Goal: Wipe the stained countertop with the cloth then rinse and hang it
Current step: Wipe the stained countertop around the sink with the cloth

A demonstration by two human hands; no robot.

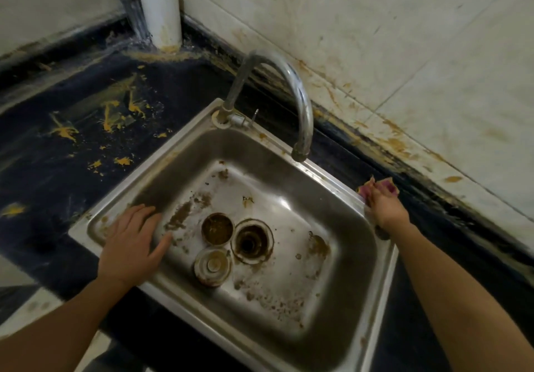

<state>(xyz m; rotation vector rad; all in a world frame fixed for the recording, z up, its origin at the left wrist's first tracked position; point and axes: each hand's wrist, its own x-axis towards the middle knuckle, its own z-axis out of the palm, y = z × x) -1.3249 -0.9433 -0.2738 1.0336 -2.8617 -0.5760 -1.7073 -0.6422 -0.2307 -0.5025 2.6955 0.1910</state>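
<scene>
Left of the stainless steel sink, the dark countertop carries yellow smears, and a white plastic pipe rises behind it. The left hand lies spread flat over the sink's left rim. Inside the sink sit a round strainer cup, a plug and the open drain. A curved chrome faucet arches over the far rim. At the sink's right rim, the right hand clutches the pink cloth against the countertop, below the stained white wall tiles.
</scene>
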